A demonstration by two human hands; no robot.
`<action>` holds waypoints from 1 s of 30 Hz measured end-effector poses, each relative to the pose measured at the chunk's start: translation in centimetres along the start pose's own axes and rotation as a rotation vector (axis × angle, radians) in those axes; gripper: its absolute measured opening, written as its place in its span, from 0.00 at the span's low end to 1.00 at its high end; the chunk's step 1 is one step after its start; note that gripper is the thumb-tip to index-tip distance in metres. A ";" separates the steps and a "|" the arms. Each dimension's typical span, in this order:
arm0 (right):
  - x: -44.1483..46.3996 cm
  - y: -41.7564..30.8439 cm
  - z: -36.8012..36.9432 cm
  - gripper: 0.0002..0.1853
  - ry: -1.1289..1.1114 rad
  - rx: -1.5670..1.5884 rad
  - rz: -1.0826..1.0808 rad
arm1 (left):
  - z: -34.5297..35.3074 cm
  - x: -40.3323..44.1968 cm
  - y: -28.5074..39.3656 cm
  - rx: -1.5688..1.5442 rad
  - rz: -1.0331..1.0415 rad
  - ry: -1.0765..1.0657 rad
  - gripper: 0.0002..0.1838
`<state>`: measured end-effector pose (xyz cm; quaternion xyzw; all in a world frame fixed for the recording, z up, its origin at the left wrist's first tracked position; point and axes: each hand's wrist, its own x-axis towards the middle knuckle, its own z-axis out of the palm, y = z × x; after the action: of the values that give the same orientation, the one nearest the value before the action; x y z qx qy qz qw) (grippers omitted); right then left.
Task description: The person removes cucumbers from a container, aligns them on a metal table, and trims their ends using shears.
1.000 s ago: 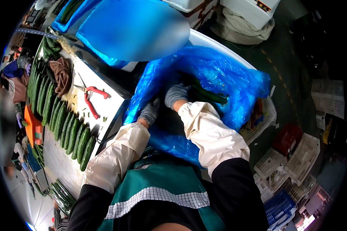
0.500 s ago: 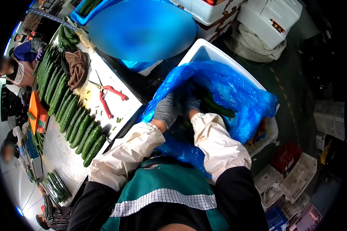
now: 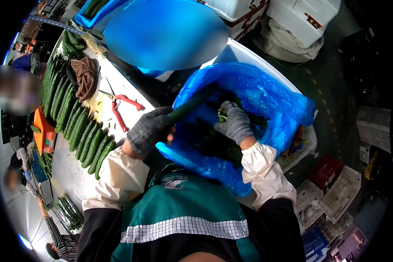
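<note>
My left hand [image 3: 147, 131], in a grey knit glove, is closed around one end of a long dark green cucumber [image 3: 191, 105]. It slants up over the near side of a blue plastic bag [image 3: 260, 83]. My right hand [image 3: 236, 123], gloved alike, is over the bag's opening with fingers curled around a thin light green stem-like piece [image 3: 222, 115]. The bag lines a white foam box [image 3: 273, 72]. Dark cucumbers inside the bag are partly hidden by shadow and by my right hand.
On the white table [image 3: 118, 81] to the left are a row of cucumbers [image 3: 76, 126], red-handled pliers or snips [image 3: 118, 111], a brown cloth [image 3: 86, 76] and an orange scale [image 3: 43, 131]. Other people stand beyond it. Foam boxes [image 3: 299, 19] are stacked at the back right.
Both hands have come up out of the bag. My left hand has moved left and toward me with a cucumber in it; my right hand has shifted right and shows a green piece at its fingertips.
</note>
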<state>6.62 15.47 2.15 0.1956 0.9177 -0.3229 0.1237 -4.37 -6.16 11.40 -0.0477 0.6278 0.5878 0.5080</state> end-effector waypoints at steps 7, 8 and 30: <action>-4.2 1.0 -1.4 0.21 0.336 0.226 -0.171 | -3.5 -7.8 0.0 -0.014 -0.198 -0.075 0.25; -4.7 0.8 -1.8 0.19 0.332 0.202 -0.143 | -4.0 -9.1 0.2 -0.058 -0.205 -0.088 0.29; -4.7 2.9 0.9 0.23 0.380 0.343 -0.121 | -26.5 -21.6 12.0 1.504 -0.621 1.203 0.12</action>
<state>12.15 15.68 1.55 0.2155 0.8663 -0.4381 -0.1057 -17.25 -34.95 29.21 -0.1648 0.9470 -0.2398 0.1358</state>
